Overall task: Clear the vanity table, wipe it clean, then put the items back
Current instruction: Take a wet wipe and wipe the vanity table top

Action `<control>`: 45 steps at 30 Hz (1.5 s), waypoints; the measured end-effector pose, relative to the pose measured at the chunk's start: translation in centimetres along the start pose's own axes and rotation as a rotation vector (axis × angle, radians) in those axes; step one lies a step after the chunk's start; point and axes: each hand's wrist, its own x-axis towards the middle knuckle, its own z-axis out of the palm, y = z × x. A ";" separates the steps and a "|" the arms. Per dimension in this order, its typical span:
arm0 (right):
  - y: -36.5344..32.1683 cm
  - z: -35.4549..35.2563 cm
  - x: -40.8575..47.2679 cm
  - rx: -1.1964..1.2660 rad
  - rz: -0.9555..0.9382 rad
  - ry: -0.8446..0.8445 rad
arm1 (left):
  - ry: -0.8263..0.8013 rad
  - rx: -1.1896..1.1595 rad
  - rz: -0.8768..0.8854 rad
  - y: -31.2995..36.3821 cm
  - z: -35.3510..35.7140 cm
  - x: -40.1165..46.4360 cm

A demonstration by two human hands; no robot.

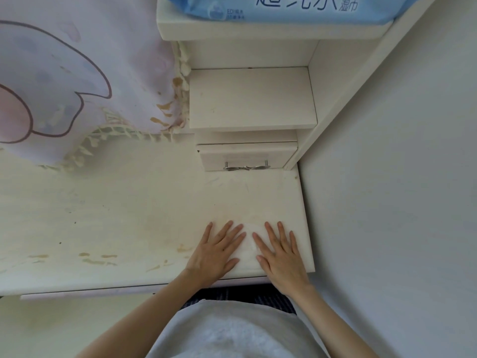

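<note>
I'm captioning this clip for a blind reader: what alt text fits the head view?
Both hands, left hand and right hand, press a white wipe flat on the stained vanity table. A blue wet-wipe pack sits on the top shelf above a small drawer.

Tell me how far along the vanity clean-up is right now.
Done: the vanity table top carries no loose items, so clearing looks finished. In hand: the left hand and right hand press flat on a white wipe near the front right corner. Left: yellowish stains remain along the front edge, and nothing is put back yet. The blue wipes pack sits on the top shelf.
</note>
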 end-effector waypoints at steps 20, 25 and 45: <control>-1.6 0.9 3.2 -0.082 -0.493 0.046 | 0.232 -0.213 -0.559 -5.6 -0.2 -11.9; -4.7 -0.3 8.5 -0.132 -0.539 0.055 | 0.267 -0.275 -0.769 -4.3 0.8 -15.0; -12.1 -1.6 13.8 -0.257 -0.776 -0.015 | 0.231 -0.293 -1.181 1.2 4.8 -17.6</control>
